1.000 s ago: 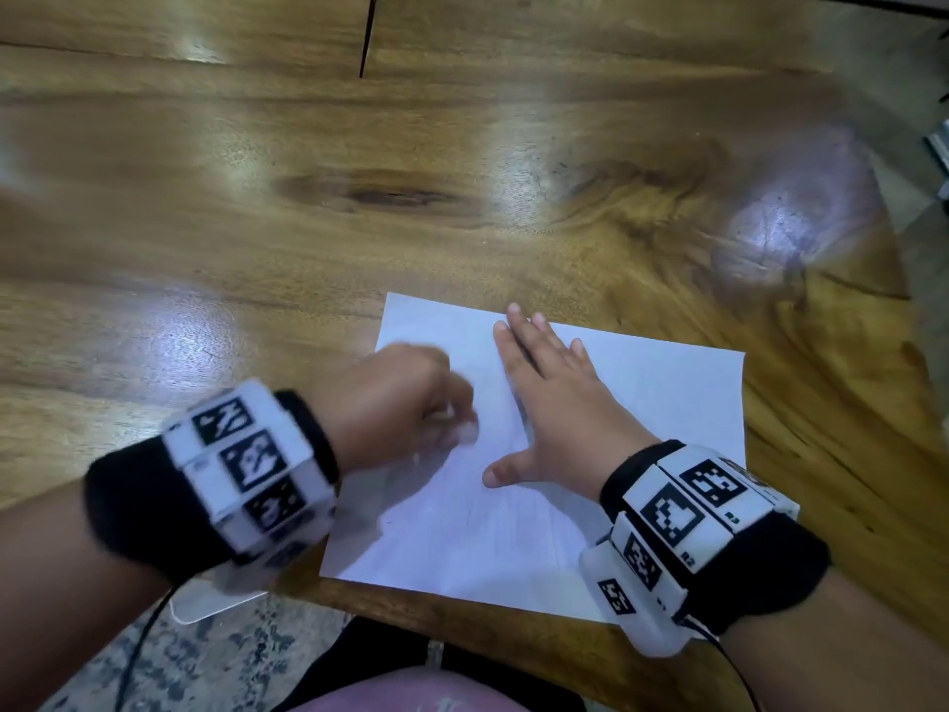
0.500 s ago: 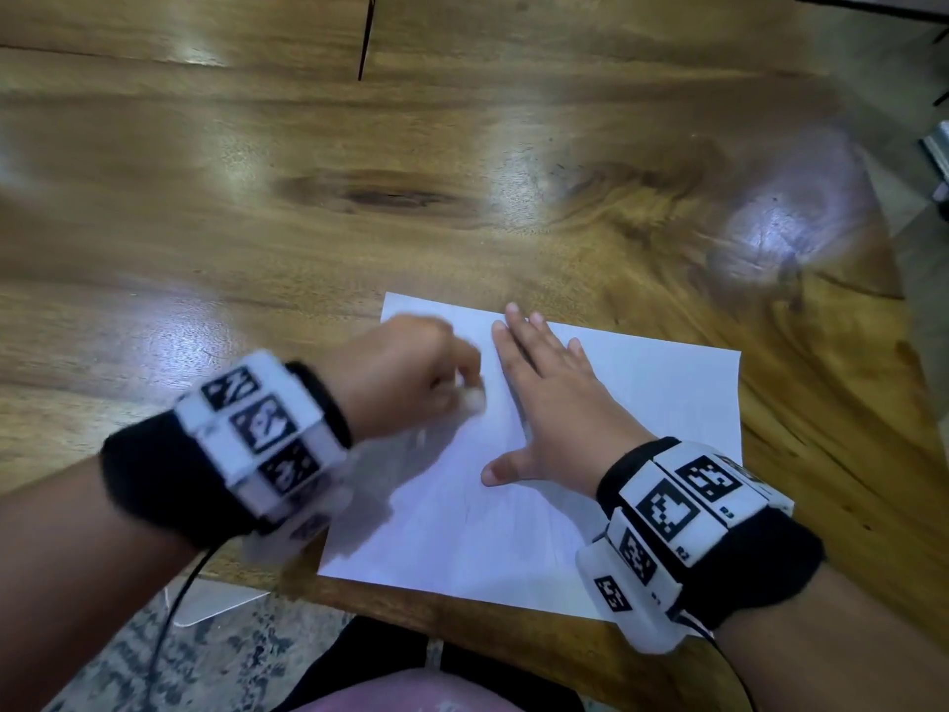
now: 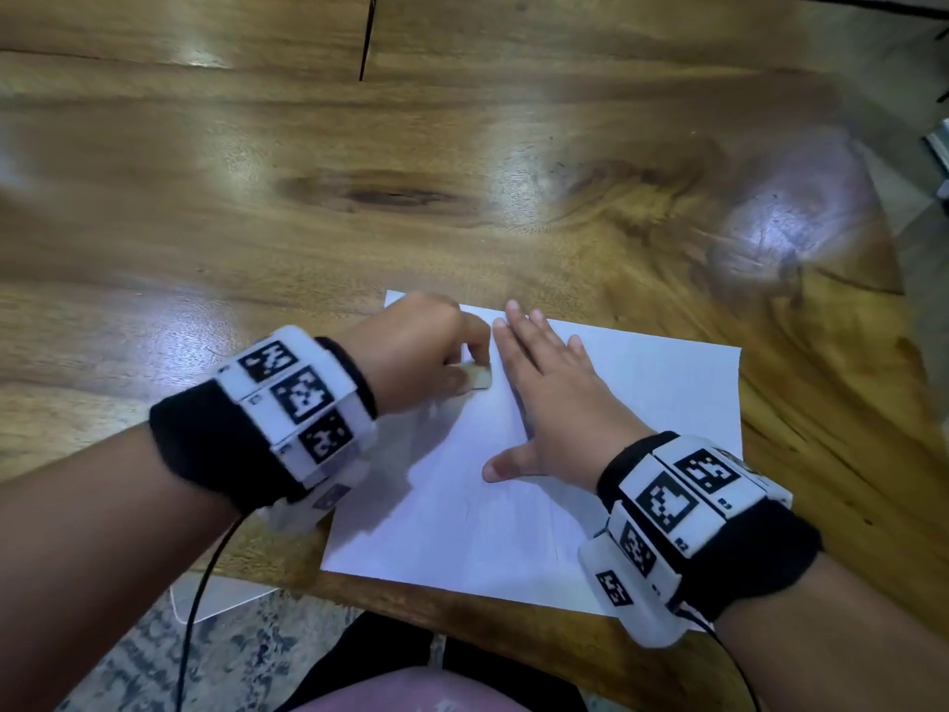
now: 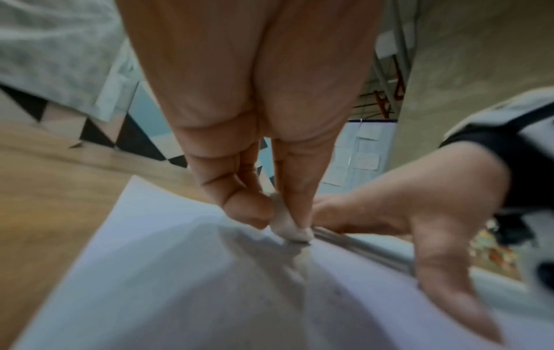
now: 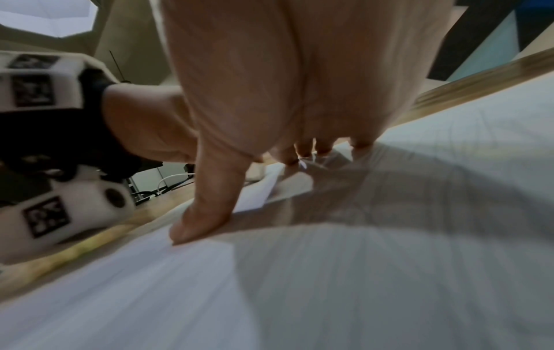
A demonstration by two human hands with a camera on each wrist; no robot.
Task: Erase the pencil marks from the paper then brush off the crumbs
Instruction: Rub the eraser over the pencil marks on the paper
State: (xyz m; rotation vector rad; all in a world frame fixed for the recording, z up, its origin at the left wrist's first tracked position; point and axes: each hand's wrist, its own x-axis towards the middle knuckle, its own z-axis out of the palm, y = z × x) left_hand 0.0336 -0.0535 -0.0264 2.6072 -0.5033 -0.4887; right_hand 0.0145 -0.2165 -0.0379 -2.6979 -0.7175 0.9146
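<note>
A white sheet of paper (image 3: 642,403) lies on the wooden table near its front edge, with faint pencil lines (image 3: 470,511) on it. My left hand (image 3: 426,352) pinches a small pale eraser (image 3: 477,378) between thumb and fingers, and the eraser (image 4: 288,225) touches the paper (image 4: 150,272) near the sheet's far left part. My right hand (image 3: 549,403) lies flat on the paper with fingers straight and thumb spread, right beside the eraser. In the right wrist view the thumb (image 5: 210,213) presses on the paper (image 5: 389,284). No crumbs are discernible.
The glossy wooden table (image 3: 462,172) stretches far beyond the paper. The table's front edge (image 3: 462,624) runs just below the sheet, with a patterned floor and a white object (image 3: 205,603) under it at the left. A cable (image 3: 200,608) hangs from the left wrist.
My left hand has moved with the eraser away from me and slightly right across the paper, ending close to the right hand's index finger. The right hand has stayed flat in place.
</note>
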